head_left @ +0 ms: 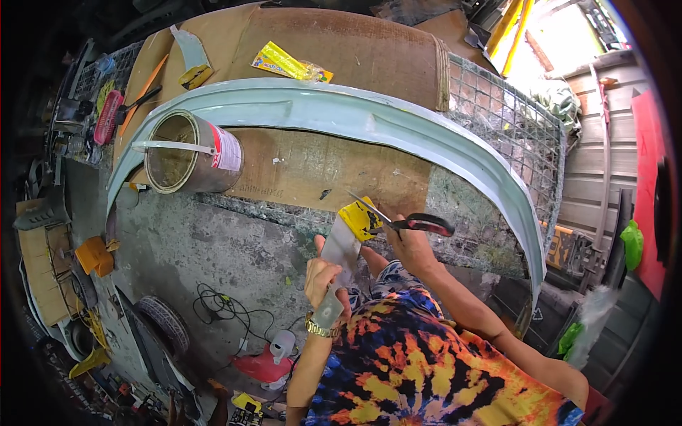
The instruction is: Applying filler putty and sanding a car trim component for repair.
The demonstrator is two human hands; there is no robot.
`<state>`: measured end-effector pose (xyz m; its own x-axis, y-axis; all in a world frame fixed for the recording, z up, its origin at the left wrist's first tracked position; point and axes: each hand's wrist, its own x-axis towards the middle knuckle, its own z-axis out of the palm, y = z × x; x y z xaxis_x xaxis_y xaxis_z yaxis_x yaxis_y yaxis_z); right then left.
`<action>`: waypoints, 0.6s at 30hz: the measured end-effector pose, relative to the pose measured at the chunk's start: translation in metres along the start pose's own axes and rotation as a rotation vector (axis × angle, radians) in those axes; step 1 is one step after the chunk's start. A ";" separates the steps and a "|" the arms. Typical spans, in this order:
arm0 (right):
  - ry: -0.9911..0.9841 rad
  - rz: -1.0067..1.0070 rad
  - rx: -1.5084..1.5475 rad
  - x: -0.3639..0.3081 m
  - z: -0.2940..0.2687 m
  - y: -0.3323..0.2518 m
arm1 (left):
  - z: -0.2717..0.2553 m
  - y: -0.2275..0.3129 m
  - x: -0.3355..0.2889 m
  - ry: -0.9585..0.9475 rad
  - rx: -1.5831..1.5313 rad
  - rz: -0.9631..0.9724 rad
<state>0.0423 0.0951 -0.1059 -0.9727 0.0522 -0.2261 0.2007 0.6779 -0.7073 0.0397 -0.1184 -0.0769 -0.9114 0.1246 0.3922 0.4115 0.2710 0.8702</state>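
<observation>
My left hand is wrapped round a long flat grey strip, whose lower end shows below the fingers. At its upper end is a yellow piece with dark smears; I cannot tell how the two are joined. My right hand grips a pair of scissors with black and red handles. One thin blade reaches across the yellow piece; the other is hard to make out. Beyond both hands, a long curved pale-blue panel lies on the bench, arching round the work area.
A metal can lies tipped inside the panel's left part. Cardboard and wire mesh cover the bench. A yellow packet and another yellow-ended strip lie beyond the panel. Cables and a tyre are on the floor.
</observation>
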 end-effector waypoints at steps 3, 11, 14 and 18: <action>-0.006 0.030 0.093 0.010 -0.003 -0.002 | 0.004 0.000 0.003 0.012 -0.001 0.019; 0.148 -0.269 -0.181 -0.003 0.004 -0.010 | 0.007 -0.001 0.000 0.135 -0.044 -0.063; 0.067 -0.202 -0.110 0.003 0.003 0.004 | 0.015 -0.004 0.001 0.138 0.019 0.015; 0.270 -0.026 0.440 0.005 -0.027 -0.041 | 0.008 -0.009 -0.001 0.257 -0.042 -0.137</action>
<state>0.0261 0.0873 -0.0606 -0.9618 0.2659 -0.0650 0.1495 0.3117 -0.9384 0.0374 -0.1129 -0.0878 -0.9314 -0.1579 0.3279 0.2887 0.2280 0.9299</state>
